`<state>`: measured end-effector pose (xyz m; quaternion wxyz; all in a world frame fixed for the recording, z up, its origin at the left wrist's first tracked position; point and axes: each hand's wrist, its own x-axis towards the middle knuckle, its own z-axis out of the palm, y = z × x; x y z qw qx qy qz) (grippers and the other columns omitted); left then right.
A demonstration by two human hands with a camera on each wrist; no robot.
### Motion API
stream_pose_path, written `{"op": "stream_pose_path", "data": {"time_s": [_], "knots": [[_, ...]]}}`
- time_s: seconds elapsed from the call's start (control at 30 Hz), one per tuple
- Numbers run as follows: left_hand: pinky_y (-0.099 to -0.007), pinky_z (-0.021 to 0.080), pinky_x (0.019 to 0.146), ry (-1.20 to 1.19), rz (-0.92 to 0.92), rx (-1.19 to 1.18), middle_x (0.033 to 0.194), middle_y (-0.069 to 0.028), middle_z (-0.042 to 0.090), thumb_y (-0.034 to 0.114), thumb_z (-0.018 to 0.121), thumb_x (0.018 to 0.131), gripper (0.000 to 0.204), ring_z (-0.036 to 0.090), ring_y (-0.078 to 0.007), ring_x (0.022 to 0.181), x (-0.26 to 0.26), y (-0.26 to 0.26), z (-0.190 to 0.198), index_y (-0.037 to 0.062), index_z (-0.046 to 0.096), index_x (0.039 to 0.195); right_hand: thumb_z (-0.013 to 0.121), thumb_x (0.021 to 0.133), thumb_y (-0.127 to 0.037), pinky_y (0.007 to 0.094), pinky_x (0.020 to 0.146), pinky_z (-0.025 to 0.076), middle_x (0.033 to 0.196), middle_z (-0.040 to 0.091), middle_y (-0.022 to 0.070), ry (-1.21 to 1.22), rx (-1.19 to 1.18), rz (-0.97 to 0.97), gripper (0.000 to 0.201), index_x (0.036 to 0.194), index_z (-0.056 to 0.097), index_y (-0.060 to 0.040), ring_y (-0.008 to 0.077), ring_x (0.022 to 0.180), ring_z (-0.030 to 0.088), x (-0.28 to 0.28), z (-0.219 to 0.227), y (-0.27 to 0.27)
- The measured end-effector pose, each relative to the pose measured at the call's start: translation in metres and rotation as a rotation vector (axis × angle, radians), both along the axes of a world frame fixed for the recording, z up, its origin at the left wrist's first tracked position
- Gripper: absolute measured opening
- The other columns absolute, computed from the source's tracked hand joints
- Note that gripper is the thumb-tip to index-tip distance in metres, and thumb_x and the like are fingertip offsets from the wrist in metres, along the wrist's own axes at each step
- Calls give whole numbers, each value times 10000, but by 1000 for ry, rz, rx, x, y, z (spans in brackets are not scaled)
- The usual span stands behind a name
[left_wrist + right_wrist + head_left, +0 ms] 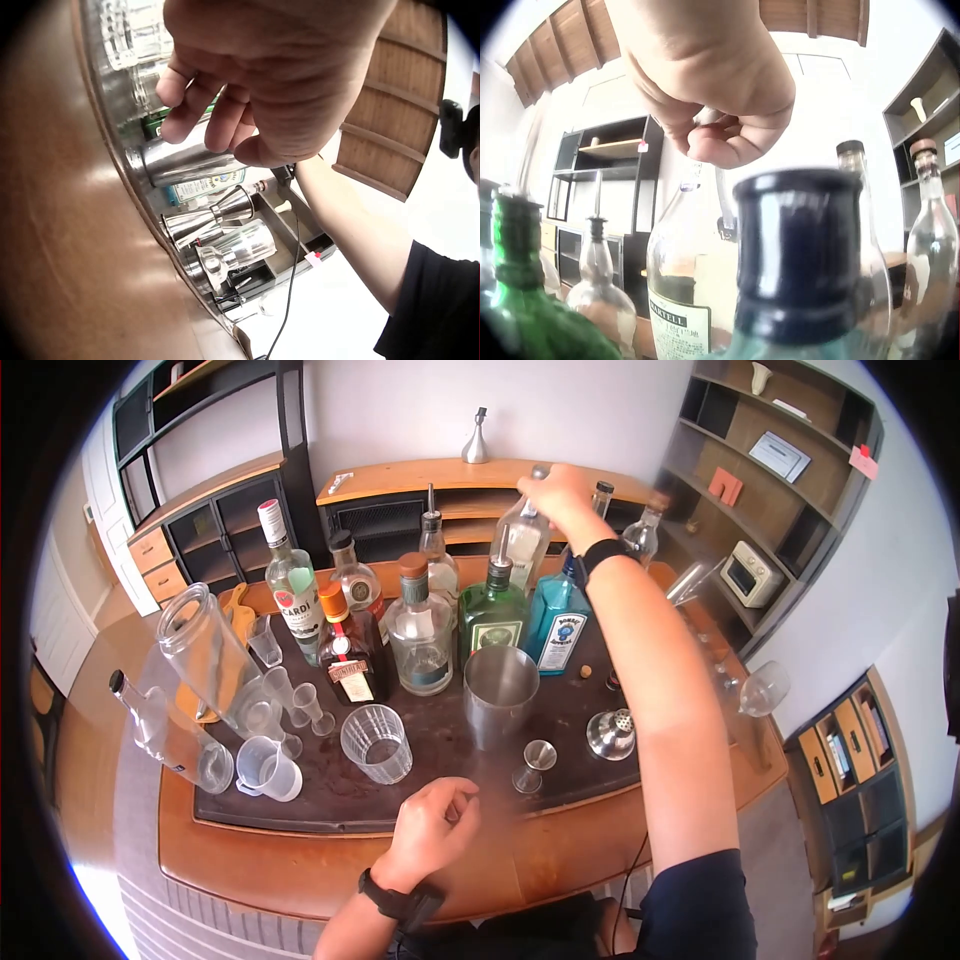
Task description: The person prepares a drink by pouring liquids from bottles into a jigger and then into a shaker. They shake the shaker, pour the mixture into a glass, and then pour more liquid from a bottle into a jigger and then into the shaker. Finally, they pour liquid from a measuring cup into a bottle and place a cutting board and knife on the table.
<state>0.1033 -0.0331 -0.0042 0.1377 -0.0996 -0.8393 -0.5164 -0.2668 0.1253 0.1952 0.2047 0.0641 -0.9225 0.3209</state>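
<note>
At the back of the bottle group, my right hand (pixel 562 500) pinches the top of a clear bottle (pixel 520 540). The right wrist view has the fingertips of that hand (pixel 716 97) around the neck of the bottle (pixel 679 292), which has a pale label; the fingers hide its top. My left hand (pixel 430 834), fingers loosely bent and holding nothing, hovers by the table's front edge. Beyond it stands a metal shaker tin (pixel 498 705). In the left wrist view the tin (pixel 191 159) lies behind the left hand (pixel 270 75).
A green bottle (pixel 492 610) and a blue bottle (pixel 560 622) stand just in front of the gripped one. A jigger (pixel 537 758) and strainer top (pixel 611 734) are right of the tin. Left are a ribbed glass (pixel 376 744), measuring jug (pixel 270 768) and large jar (pixel 215 660).
</note>
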Motion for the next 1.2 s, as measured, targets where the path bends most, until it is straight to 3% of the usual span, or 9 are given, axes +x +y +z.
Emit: {"op": "stream_pose_path", "data": {"time_s": [0.27, 0.37, 0.5, 0.6, 0.7, 0.8, 0.93, 1.03, 1.2], "knots": [[-310, 514, 583, 33, 12, 13, 718, -65, 627, 45, 696, 853, 167, 606, -176, 592, 2, -1, 2, 19, 675, 1017, 772, 754, -355, 411, 789, 571, 860, 738, 192, 486, -263, 27, 395, 863, 696, 17, 327, 793, 732, 43, 74, 30], [-313, 514, 586, 57, 19, 13, 719, -67, 627, 49, 693, 859, 164, 607, -177, 595, 2, -2, 1, 19, 675, 1019, 754, 790, -419, 339, 566, 529, 660, 681, 83, 657, -227, 32, 395, 854, 700, -33, 174, 521, 638, 80, 101, 40], [-310, 515, 591, 54, 18, 17, 722, -68, 630, 57, 694, 862, 168, 613, -177, 597, 2, -1, 0, 19, 677, 1024, 769, 825, -378, 294, 481, 470, 640, 656, 37, 695, -223, 20, 363, 901, 697, -31, 122, 463, 564, 108, 131, 62], [-305, 516, 591, 18, 26, 38, 723, -67, 635, 70, 700, 861, 176, 617, -173, 598, 2, -1, -3, 17, 678, 1027, 681, 880, -214, 343, 594, 494, 696, 656, 76, 756, -254, 69, 232, 805, 655, 4, 189, 633, 637, 160, 147, 50], [-304, 517, 589, 11, 22, 37, 730, -64, 639, 89, 708, 868, 189, 621, -164, 601, 2, -3, -3, 14, 675, 1039, 684, 871, -182, 315, 548, 466, 659, 620, 56, 571, -384, 181, 195, 820, 649, 3, 170, 586, 601, 209, 158, 42], [-296, 509, 575, 60, 38, 41, 718, -49, 637, 91, 709, 879, 197, 616, -145, 589, 4, -3, 2, 10, 668, 1053, 686, 868, -157, 291, 510, 445, 649, 598, 40, 528, -459, 337, 169, 820, 645, 0, 148, 551, 570, 235, 159, 34], [-286, 486, 683, 218, 77, 146, 870, -26, 622, 223, 804, 820, 499, 583, -130, 754, 2, -8, -10, 24, 599, 1229, 694, 877, -161, 261, 497, 447, 694, 617, 55, 346, -467, 543, 159, 874, 655, -7, 128, 562, 574, 293, 140, 29], [-354, 448, 884, 342, 17, 288, 1160, -106, 548, 352, 843, 767, 853, 535, -207, 1035, -2, -13, -15, 0, 436, 1429, 727, 945, -238, 194, 379, 297, 674, 624, -35, 449, -387, 698, 194, 991, 688, -54, 13, 422, 413, 292, 95, 25], [-403, 424, 987, 515, 9, 226, 1314, -163, 475, 438, 888, 695, 1051, 497, -262, 1206, 13, -7, 11, -31, 360, 1473, 781, 917, -177, 193, 515, 442, 732, 660, -30, 187, -437, 793, 190, 956, 653, -43, 17, 605, 577, 331, 25, 9]]}}
